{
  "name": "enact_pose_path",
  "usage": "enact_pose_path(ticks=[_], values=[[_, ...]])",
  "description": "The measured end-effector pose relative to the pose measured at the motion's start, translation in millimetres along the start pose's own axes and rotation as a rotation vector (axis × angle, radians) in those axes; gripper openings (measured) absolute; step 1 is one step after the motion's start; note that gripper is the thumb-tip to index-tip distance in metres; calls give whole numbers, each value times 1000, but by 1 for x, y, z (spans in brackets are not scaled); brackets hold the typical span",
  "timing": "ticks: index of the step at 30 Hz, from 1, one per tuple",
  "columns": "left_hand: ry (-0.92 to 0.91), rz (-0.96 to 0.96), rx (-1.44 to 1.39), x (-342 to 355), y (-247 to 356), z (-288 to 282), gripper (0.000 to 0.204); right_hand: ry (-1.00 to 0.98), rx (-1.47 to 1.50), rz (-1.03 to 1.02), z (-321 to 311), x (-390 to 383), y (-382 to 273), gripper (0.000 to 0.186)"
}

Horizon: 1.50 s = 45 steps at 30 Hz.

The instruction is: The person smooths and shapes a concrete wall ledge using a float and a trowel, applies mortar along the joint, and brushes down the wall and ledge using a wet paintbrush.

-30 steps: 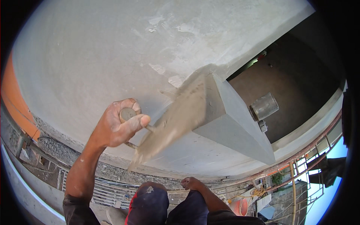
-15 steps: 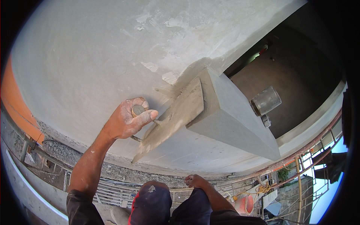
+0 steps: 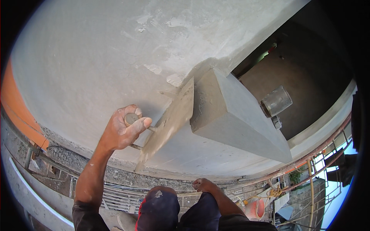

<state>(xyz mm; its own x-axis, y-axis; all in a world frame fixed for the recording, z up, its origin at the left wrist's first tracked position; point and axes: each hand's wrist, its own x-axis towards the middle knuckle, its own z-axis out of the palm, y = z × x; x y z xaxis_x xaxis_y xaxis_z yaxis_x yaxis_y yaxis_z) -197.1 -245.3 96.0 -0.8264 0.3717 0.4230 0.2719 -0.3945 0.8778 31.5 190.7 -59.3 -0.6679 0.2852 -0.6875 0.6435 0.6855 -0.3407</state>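
Observation:
My left hand point(image 3: 125, 127) is wrapped round the round-ended handle of a plastering trowel point(image 3: 171, 117). Its long blade, smeared with grey plaster, is tilted on edge beside the end of a protruding plastered ledge point(image 3: 241, 123). A narrow gap shows between the blade's upper part and that end face, which looks rough and damp. Behind them spreads the grey plastered wall point(image 3: 96, 65), with a few pale, flaked patches. Low in the view, near my knees, my right hand point(image 3: 204, 185) is curled closed; whatever lies in its fingers is hidden.
A clear, cup-like container point(image 3: 276, 101) stands on the ledge's far side, beside a dark opening point(image 3: 308, 69). Below are scaffold pipes point(image 3: 310, 188), a slatted platform point(image 3: 121, 196) and an orange-red bucket point(image 3: 255, 209). An orange wall section point(image 3: 21, 106) lies far left.
My left hand has drawn the trowel left, off the ledge's end face, and turned its blade more edge-on. My right hand stays low by my knees.

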Motion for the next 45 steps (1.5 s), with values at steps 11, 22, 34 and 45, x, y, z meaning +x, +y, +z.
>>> enact_pose_path(ticks=[11,22,34,45], values=[[-50,-39,87,1,16,12,36,-32,24,30,-5,-6,-6,42],[-83,112,-26,-27,15,-1,30,-28,27,13,2,0,-11,40],[-41,-53,118,3,24,18,31,4,27,18,-1,-3,-4,41],[1,-93,-105,-13,23,-1,31,-25,-9,8,3,0,-17,40]])
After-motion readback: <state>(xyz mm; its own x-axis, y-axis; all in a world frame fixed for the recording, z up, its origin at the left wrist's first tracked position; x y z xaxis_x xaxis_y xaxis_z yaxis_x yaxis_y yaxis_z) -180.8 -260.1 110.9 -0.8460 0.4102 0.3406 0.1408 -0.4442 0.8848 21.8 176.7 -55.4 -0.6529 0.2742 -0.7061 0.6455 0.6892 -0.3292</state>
